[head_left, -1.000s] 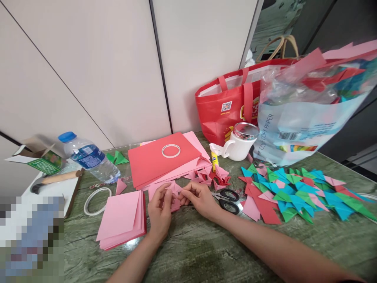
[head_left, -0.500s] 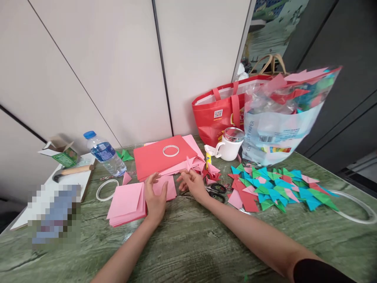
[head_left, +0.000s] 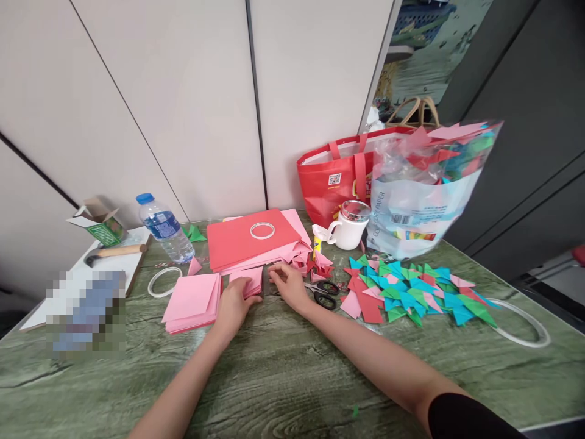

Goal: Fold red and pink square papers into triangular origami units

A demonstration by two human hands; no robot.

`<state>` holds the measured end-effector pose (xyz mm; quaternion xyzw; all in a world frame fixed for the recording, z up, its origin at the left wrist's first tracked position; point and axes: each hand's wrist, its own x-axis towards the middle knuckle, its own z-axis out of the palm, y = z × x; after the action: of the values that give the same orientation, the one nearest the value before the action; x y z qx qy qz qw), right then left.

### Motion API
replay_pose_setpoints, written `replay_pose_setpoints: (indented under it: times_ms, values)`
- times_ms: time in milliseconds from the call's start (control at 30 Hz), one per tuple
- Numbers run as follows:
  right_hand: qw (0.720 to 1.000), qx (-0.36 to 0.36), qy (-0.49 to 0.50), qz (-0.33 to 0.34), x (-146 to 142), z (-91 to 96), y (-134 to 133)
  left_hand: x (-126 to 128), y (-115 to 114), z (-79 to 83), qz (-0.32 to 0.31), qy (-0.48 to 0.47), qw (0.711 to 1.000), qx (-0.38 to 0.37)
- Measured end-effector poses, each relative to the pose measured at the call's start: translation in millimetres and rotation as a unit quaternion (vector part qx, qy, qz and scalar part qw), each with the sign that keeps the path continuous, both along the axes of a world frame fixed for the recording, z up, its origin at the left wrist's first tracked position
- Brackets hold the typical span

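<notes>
My left hand (head_left: 234, 306) closes over the left side of a small stack of pink square paper (head_left: 249, 277), its thumb at the front edge. To the right of that stack, my right hand (head_left: 291, 286) hovers low over the table with loosely bent fingers, nothing visible between them. A taller stack of pink squares (head_left: 192, 299) lies left of my left hand. Folded pink and red paper pieces (head_left: 315, 263) sit just beyond my right hand, and black-handled scissors (head_left: 325, 294) lie beside its wrist.
Behind are red paper sheets (head_left: 247, 241) with a tape roll (head_left: 262, 230), a white mug (head_left: 350, 231), a red bag (head_left: 320, 183) and a paper-filled plastic bag (head_left: 411, 207). Colourful folded pieces (head_left: 411, 289) spread right. A water bottle (head_left: 167, 231) and hammer (head_left: 116, 251) stand and lie left.
My left hand has come down onto the small pink stack and closed on it. My right hand has drawn back from the folded pink pieces. The view has shifted slightly.
</notes>
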<state>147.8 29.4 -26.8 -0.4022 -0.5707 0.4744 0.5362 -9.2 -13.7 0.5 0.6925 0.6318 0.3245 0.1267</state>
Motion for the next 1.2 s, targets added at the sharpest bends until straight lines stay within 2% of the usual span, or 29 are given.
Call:
replay_pose_setpoints:
  times_ms: [200, 433, 667, 800, 1000, 1200]
  values:
    - [0.999, -0.009, 0.006, 0.047, -2.3, -2.3, -0.7, -7.9, 6.0, 7.5, -0.011, -0.019, 0.999, -0.027]
    - [0.994, -0.011, -0.004, 0.111, -3.2, -0.6, -2.7, -19.6, 10.8, 8.9, -0.019, -0.038, 0.998, -0.048]
    - [0.993, -0.011, -0.011, 0.113, -3.3, -4.4, -0.1, -31.9, 12.6, 15.3, -0.058, -0.055, 0.993, -0.091]
    - [0.994, -0.006, -0.021, 0.108, -2.9, -4.7, 0.0, -28.2, 9.6, 16.8, -0.059, -0.034, 0.994, -0.083]
    - [0.993, 0.038, -0.064, 0.095, -0.8, -1.2, -2.0, -29.4, 10.8, 14.4, -0.067, -0.023, 0.995, -0.068]
    - [0.993, 0.043, -0.042, 0.100, -1.0, -0.5, -2.0, -29.8, 10.6, 10.9, -0.061, -0.033, 0.995, -0.068]
